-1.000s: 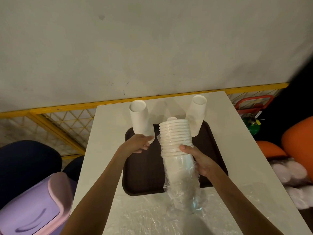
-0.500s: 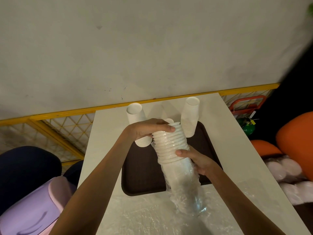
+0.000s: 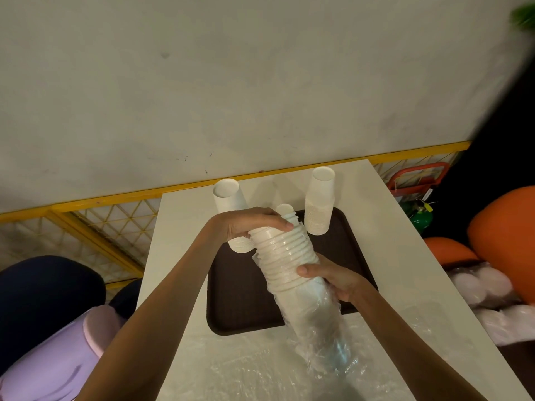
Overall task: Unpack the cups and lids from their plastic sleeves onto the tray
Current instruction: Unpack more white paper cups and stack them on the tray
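Note:
A stack of white lids [image 3: 285,257] sticks up out of a clear plastic sleeve [image 3: 317,328], tilted over the dark brown tray [image 3: 231,299]. My left hand [image 3: 249,222] grips the top of the lid stack from above. My right hand [image 3: 333,277] holds the stack's lower end where the sleeve begins. Two stacks of upside-down white cups stand at the tray's far edge, one at the left [image 3: 228,198] partly behind my left hand, one at the right [image 3: 320,204].
The tray lies on a white table [image 3: 179,227] against a grey wall. Crumpled clear plastic [image 3: 260,371] covers the table's near end. A purple bin [image 3: 46,363] sits low on the left. More sleeved white packs [image 3: 489,296] and orange seats lie at the right.
My left hand left the left cup stack and came over to grip the top of the lid stack. The lid stack has tilted leftwards, with more lids out of the sleeve.

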Available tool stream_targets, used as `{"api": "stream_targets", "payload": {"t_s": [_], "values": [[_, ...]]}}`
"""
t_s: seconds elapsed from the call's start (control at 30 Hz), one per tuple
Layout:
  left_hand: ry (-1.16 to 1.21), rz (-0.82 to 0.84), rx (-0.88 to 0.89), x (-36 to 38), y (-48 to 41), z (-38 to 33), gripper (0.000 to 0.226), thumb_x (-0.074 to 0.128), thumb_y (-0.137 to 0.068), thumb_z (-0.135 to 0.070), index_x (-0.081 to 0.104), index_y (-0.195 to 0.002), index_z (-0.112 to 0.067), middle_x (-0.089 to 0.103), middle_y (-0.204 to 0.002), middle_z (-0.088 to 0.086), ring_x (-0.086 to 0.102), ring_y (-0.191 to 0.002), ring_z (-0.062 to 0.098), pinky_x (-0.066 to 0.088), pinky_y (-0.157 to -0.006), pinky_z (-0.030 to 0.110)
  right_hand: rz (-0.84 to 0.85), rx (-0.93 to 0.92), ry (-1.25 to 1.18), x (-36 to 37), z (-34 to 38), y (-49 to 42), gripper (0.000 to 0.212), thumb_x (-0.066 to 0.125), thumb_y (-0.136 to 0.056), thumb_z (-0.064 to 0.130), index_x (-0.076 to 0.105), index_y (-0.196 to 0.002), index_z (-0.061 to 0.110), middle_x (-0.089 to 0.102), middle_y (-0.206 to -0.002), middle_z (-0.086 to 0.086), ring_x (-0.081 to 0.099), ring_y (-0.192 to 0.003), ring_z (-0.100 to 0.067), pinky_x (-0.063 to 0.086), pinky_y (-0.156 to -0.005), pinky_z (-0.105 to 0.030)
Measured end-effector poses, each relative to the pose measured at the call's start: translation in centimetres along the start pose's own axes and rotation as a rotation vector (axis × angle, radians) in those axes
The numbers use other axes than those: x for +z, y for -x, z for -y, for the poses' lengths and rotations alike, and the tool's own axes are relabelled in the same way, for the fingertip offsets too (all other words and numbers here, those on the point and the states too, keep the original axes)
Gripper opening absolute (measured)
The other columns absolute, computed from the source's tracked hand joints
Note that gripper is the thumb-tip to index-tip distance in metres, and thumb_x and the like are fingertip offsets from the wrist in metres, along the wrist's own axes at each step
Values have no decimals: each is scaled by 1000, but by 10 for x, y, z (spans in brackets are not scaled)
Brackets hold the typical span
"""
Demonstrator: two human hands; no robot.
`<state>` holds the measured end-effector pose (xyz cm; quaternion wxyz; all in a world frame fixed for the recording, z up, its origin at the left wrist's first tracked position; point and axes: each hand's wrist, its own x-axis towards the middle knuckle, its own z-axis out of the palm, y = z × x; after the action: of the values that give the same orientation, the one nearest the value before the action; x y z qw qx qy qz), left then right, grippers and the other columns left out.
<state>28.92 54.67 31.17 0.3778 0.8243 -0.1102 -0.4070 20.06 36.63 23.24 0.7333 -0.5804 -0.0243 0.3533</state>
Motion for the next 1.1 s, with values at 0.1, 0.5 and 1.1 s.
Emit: {"api": "stream_targets", "payload": {"t_s": [0.1, 0.5, 1.1], "values": [[11, -70, 14, -1, 0, -3, 88, 65, -50, -65, 54, -124, -19, 62, -114, 2, 59, -107, 18, 48, -91, 31, -2, 0, -2, -2, 1, 3, 106, 91, -30, 55, 51, -122, 20, 70, -107, -1, 66, -102, -14, 54, -79, -26], [494, -382, 103, -37, 9, 20, 78, 70, -44, -58, 56, -114, -26, 62, -115, 4, 59, -107, 21, 51, -88, 33, -168, -13, -222, -17, -5, 18, 111, 93, -8, 48, 56, -108, 19, 74, -85, -3, 71, -78, -15, 56, -60, -26], [282, -159, 159, -33, 17, 40, 88, 81, -41, -47, 47, -121, -31, 61, -120, -4, 57, -111, 10, 53, -78, 18, -295, -38, -238, -18, 7, 9, 113, 91, -7, 52, 57, -109, 19, 73, -87, -5, 71, -78, -18, 56, -58, -28]]}}
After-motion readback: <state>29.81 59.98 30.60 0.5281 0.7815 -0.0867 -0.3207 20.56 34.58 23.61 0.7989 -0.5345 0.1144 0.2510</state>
